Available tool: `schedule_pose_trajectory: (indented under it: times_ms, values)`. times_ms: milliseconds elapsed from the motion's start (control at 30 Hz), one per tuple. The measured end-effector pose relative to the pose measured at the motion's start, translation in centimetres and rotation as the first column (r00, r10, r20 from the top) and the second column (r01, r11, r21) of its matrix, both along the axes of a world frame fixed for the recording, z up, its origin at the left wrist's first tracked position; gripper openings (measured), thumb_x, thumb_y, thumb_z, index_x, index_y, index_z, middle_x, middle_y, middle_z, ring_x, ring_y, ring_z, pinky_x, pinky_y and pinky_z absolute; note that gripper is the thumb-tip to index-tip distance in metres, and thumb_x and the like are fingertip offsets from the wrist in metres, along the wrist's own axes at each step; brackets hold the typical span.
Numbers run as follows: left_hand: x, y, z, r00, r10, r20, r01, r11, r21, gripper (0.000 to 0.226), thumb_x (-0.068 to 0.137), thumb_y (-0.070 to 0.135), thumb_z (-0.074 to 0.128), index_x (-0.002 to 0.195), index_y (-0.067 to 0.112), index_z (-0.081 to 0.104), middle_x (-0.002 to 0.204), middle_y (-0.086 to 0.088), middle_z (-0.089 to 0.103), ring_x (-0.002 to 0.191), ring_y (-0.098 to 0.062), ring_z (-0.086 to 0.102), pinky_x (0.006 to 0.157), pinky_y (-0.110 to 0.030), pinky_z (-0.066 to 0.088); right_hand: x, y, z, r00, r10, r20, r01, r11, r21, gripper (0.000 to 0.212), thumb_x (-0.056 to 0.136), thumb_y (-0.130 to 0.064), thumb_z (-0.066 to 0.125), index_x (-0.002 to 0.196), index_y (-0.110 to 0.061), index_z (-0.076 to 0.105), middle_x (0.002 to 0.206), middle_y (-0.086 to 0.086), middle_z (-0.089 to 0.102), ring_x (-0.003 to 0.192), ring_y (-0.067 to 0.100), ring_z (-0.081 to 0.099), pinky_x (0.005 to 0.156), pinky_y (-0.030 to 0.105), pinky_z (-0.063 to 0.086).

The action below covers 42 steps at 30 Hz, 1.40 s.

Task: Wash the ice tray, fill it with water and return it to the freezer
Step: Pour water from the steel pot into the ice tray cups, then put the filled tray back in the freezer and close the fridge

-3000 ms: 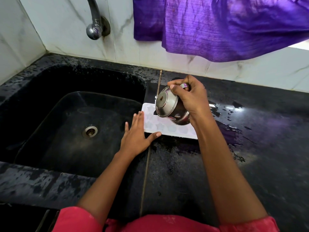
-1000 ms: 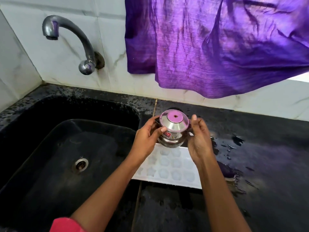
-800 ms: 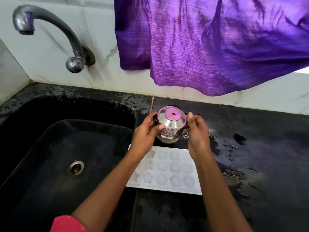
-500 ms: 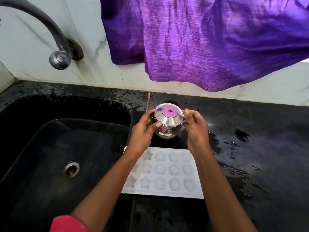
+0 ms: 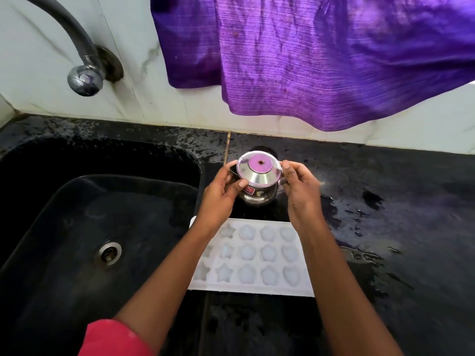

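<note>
A white ice tray [image 5: 257, 255] with star, heart and round cells lies flat on the black counter, just right of the sink; its cells look filled with water. Beyond its far edge a small steel pot [image 5: 257, 181] stands upside down, base up, on the counter. My left hand [image 5: 221, 195] grips the pot's left side and my right hand [image 5: 299, 191] grips its right side. My left forearm hides the tray's left cells.
A black sink [image 5: 77, 227] with a drain [image 5: 110, 253] lies to the left, below a wall tap [image 5: 84, 78]. A purple cloth [image 5: 321, 55] hangs over the back wall. Water puddles [image 5: 359, 219] spread on the counter right of the tray.
Three seconds ago my right hand alone tipped the pot over the tray while my left steadied the tray. Now both hands hold the inverted pot behind the tray; the view has shifted right.
</note>
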State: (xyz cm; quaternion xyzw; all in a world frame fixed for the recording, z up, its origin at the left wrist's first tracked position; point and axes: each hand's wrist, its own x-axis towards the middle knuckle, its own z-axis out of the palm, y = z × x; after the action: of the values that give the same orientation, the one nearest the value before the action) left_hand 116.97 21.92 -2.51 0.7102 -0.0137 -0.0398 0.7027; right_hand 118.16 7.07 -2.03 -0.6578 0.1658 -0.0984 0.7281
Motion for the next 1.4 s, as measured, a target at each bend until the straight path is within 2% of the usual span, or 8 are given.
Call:
schedule_pose_trajectory:
  times_ms: [367,500,567,700,933,1100,1233,1400]
  values:
    - [-3.0,0.5,0.1,0.997,-0.007,-0.080,0.033,0.946,0.322,0.081,0.087,0.043,0.057,0.150,0.025,0.010,0.156,0.008,0.012,0.145,-0.015,0.006,0.118,-0.037,0.012,-4.1,-2.7,1.2,0.987,0.147,-0.064,-0.160,0.917,-0.365,0.048,0.090,-0.042,0.054,0.134,-0.026,0.044,0.132,-0.007,0.048,0.120,0.007,0.046,0.085,0.016,0.042]
    - [-7.0,1.6,0.7,0.994,-0.108,-0.014,0.097,0.827,0.553,0.083,0.087,0.048,0.053,0.150,0.025,0.004,0.139,0.023,-0.003,0.126,0.002,-0.017,0.116,-0.035,-0.004,-8.0,-4.2,0.9,0.960,0.218,-0.174,-0.279,0.777,-0.564,0.080,0.079,-0.054,0.057,0.146,-0.025,0.025,0.149,-0.002,0.033,0.133,0.012,0.034,0.110,0.036,0.030]
    - [-8.6,2.6,-0.1,0.988,-0.153,0.023,0.095,0.719,0.688,0.100,0.076,0.076,0.039,0.150,0.024,-0.002,0.148,0.019,-0.011,0.127,0.003,-0.024,0.113,-0.034,-0.013,-10.0,-4.7,0.6,0.931,0.234,-0.281,-0.364,0.650,-0.667,0.094,0.075,-0.060,0.055,0.150,-0.025,0.010,0.158,-0.002,0.014,0.145,0.017,0.013,0.118,0.042,0.013]
    - [-10.5,4.6,-2.1,0.982,-0.184,0.033,0.073,0.542,0.837,0.132,0.040,0.102,0.012,0.147,0.030,-0.017,0.146,0.021,-0.026,0.134,-0.003,-0.032,0.105,-0.035,-0.026,-13.3,-5.6,-0.5,0.883,0.210,-0.421,-0.470,0.418,-0.777,0.126,0.054,-0.079,0.048,0.149,-0.022,-0.010,0.159,-0.003,-0.013,0.144,0.015,-0.019,0.114,0.038,-0.014]
    - [-13.2,5.9,-2.8,0.989,-0.148,-0.006,0.073,0.456,0.887,0.143,0.025,0.104,0.009,0.138,0.026,-0.034,0.144,0.012,-0.037,0.131,-0.007,-0.038,0.107,-0.042,-0.024,-15.8,-5.7,-2.5,0.883,0.162,-0.440,-0.468,0.248,-0.848,0.159,0.016,-0.104,0.022,0.148,-0.022,-0.014,0.158,-0.006,-0.015,0.141,0.018,-0.028,0.111,0.045,-0.024]
    - [-13.3,6.3,-3.6,0.996,-0.090,-0.024,0.066,0.505,0.861,0.154,0.028,0.100,0.032,0.146,0.018,-0.020,0.156,0.000,-0.022,0.137,-0.011,-0.031,0.110,-0.043,-0.020,-16.2,-5.4,-3.1,0.877,0.132,-0.463,-0.481,0.226,-0.847,0.154,0.023,-0.098,0.033,0.148,-0.021,-0.015,0.159,-0.007,-0.012,0.142,0.019,-0.026,0.111,0.050,-0.022]
    - [-13.2,6.4,-3.9,0.995,-0.094,-0.020,0.076,0.644,0.761,0.123,0.064,0.060,0.071,0.150,0.018,-0.007,0.159,0.001,-0.005,0.144,-0.017,-0.017,0.113,-0.044,-0.014,-16.4,-5.4,-2.8,0.893,0.094,-0.441,-0.449,0.270,-0.852,0.137,0.047,-0.087,0.057,0.149,-0.022,-0.007,0.159,-0.010,0.000,0.144,0.017,-0.020,0.111,0.050,-0.022]
    - [-13.3,6.6,-4.4,0.993,-0.108,0.040,0.058,0.770,0.636,0.104,0.078,0.035,0.071,0.149,0.022,-0.004,0.158,0.004,0.001,0.133,0.000,-0.014,0.114,-0.035,-0.013,-15.8,-5.4,-3.4,0.903,0.125,-0.410,-0.429,0.260,-0.865,0.138,0.036,-0.094,0.035,0.149,-0.024,-0.002,0.157,-0.008,0.012,0.145,0.014,-0.012,0.112,0.051,-0.019]
